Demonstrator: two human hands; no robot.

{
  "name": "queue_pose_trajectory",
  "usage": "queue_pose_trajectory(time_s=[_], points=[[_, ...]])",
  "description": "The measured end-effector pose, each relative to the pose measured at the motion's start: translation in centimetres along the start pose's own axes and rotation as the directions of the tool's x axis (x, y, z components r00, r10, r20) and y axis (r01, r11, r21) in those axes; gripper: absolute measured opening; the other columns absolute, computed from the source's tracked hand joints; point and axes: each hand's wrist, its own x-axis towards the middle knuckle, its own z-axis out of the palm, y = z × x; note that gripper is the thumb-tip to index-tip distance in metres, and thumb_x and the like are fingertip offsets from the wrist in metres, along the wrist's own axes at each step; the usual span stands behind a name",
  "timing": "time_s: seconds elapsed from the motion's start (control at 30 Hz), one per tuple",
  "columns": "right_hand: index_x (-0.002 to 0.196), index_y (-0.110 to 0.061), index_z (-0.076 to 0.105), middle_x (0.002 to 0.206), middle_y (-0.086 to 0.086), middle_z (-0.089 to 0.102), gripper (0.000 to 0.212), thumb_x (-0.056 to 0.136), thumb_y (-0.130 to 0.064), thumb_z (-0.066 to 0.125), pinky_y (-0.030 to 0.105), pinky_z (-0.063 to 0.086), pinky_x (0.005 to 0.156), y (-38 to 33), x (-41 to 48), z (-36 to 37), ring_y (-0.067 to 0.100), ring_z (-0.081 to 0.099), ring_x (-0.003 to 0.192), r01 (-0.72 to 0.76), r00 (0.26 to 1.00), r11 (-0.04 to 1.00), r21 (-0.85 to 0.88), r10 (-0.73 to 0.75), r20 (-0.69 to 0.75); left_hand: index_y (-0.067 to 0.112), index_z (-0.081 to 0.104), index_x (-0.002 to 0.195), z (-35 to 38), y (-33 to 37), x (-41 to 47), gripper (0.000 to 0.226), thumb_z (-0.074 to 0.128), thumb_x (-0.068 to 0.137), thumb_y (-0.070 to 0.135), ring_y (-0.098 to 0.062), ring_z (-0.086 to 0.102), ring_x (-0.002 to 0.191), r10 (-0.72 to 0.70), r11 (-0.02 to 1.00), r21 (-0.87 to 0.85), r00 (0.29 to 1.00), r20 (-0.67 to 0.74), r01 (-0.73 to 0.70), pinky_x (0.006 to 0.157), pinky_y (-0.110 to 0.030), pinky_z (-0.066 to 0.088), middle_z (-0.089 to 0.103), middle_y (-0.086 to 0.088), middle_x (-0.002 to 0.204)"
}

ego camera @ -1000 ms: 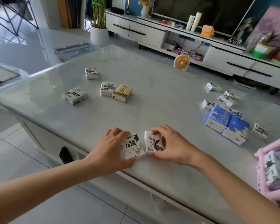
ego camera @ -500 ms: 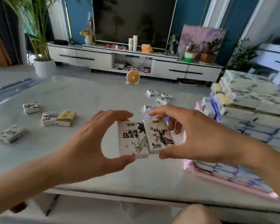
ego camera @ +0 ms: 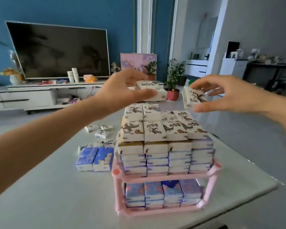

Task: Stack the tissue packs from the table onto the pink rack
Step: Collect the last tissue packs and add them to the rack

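Note:
The pink rack point(ego camera: 165, 178) stands on the table, two tiers full of tissue packs, with a tall stack point(ego camera: 163, 129) of white printed packs on its upper tier. My left hand point(ego camera: 122, 91) holds one white pack point(ego camera: 149, 85) in the air above the stack's far left side. My right hand point(ego camera: 224, 96) pinches a second white pack point(ego camera: 194, 98), tilted, above the stack's far right corner. Both packs hang clear of the stack.
Two blue packs point(ego camera: 95, 158) and several small white packs point(ego camera: 99, 131) lie on the white table point(ego camera: 56, 187) left of the rack. Beyond the table are a TV point(ego camera: 58, 50) on a low cabinet and potted plants point(ego camera: 173, 80).
Both hands have lifted their packs from in front of me up over the rack's stack and moved apart. My view has swung right onto the rack.

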Motion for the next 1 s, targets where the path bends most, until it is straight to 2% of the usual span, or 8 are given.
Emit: queue_pose_trajectory(time_s=[0.07, 0.17, 0.3, 0.47, 0.53, 0.67, 0.87, 1.0], points=[[0.105, -0.036, 0.058, 0.109, -0.018, 0.059, 0.062, 0.045, -0.048, 0.073, 0.018, 0.043, 0.091, 2.4, 1.5, -0.3, -0.006, 0.053, 0.1, -0.059, 0.998, 0.996, 0.059, 0.058, 0.023, 0.025, 0.051, 0.123, 1.7, -0.4, 2.9, 0.061, 0.07, 0.069, 0.046, -0.002, 0.049, 0.103, 0.002, 0.998, 0.059, 0.995, 0.099, -0.008, 0.086, -0.019, 0.035, 0.052, 0.013, 0.114], [0.113, -0.028, 0.057, 0.114, -0.015, 0.058, 0.065, 0.052, -0.041, 0.074, 0.009, 0.039, 0.084, 4.7, 3.1, 0.1, -0.004, 0.051, 0.103, -0.082, 0.995, 0.992, 0.094, 0.077, 0.058, 0.024, 0.049, 0.125, 3.6, -1.2, 5.6, 0.065, 0.07, 0.069, 0.047, -0.004, 0.047, 0.109, -0.009, 0.997, 0.082, 0.975, 0.223, -0.009, 0.091, -0.022, 0.035, 0.051, 0.011, 0.12], [0.111, -0.035, 0.054, 0.113, -0.021, 0.054, 0.063, 0.053, -0.045, 0.075, 0.012, 0.039, 0.086, 6.2, 4.5, 0.8, -0.001, 0.05, 0.106, -0.089, 0.987, 0.992, 0.086, 0.077, 0.14, 0.026, 0.048, 0.127, 5.9, -2.1, 6.7, 0.064, 0.072, 0.071, 0.043, -0.001, 0.045, 0.109, 0.001, 0.988, 0.148, 0.954, 0.299, -0.047, 0.091, -0.019, 0.033, 0.051, 0.014, 0.118], [0.112, -0.035, 0.052, 0.11, -0.023, 0.052, 0.063, 0.054, -0.045, 0.075, 0.013, 0.039, 0.084, 7.1, 4.9, 1.7, -0.003, 0.049, 0.103, -0.124, 0.966, 0.991, 0.054, 0.108, 0.234, 0.031, 0.039, 0.134, 6.6, -2.4, 6.5, 0.079, 0.064, 0.065, 0.063, -0.004, 0.041, 0.115, -0.056, 0.942, 0.323, 0.9, 0.432, -0.097, 0.101, -0.025, 0.029, 0.049, 0.014, 0.129], [0.11, -0.036, 0.052, 0.108, -0.024, 0.052, 0.061, 0.054, -0.044, 0.074, 0.011, 0.039, 0.081, 7.3, 4.9, 1.8, -0.005, 0.049, 0.1, -0.126, 0.961, 0.99, 0.062, 0.107, 0.254, 0.031, 0.041, 0.134, 5.7, -2.2, 6.3, 0.083, 0.051, 0.064, 0.075, -0.009, 0.038, 0.124, -0.067, 0.931, 0.354, 0.907, 0.416, -0.094, 0.108, -0.035, 0.028, 0.045, 0.012, 0.135], [0.111, -0.036, 0.052, 0.108, -0.025, 0.052, 0.056, 0.061, -0.038, 0.077, 0.009, 0.039, 0.081, 7.7, 4.8, 1.8, -0.007, 0.048, 0.1, -0.126, 0.959, 0.989, 0.078, 0.102, 0.264, 0.027, 0.045, 0.133, 3.5, -2.8, 5.2, 0.073, 0.026, 0.075, 0.066, -0.006, 0.042, 0.107, -0.073, 0.971, 0.24, 0.965, 0.251, 0.011, 0.09, -0.028, 0.033, 0.049, 0.005, 0.134], [0.116, -0.032, 0.054, 0.113, -0.023, 0.053, 0.054, 0.069, -0.025, 0.079, 0.009, 0.04, 0.085, 7.6, 5.1, 2.2, -0.007, 0.048, 0.106, -0.115, 0.962, 0.985, 0.127, 0.079, 0.261, 0.029, 0.037, 0.139, 2.8, -6.1, 2.4, 0.089, 0.021, 0.071, 0.085, -0.007, 0.038, 0.119, -0.252, 0.966, 0.122, 0.942, 0.223, 0.229, 0.101, -0.032, 0.028, 0.04, 0.007, 0.143], [0.119, -0.03, 0.054, 0.116, -0.02, 0.054, 0.057, 0.068, -0.023, 0.079, 0.011, 0.04, 0.09, 7.4, 5.4, 2.5, -0.006, 0.048, 0.107, -0.1, 0.962, 0.983, 0.152, 0.056, 0.269, 0.025, 0.039, 0.139, 3.8, -5.9, 2.2, 0.067, 0.023, 0.083, 0.058, -0.005, 0.033, 0.116, -0.303, 0.949, -0.041, 0.94, 0.159, 0.313, 0.098, -0.03, 0.026, 0.038, 0.005, 0.145]])
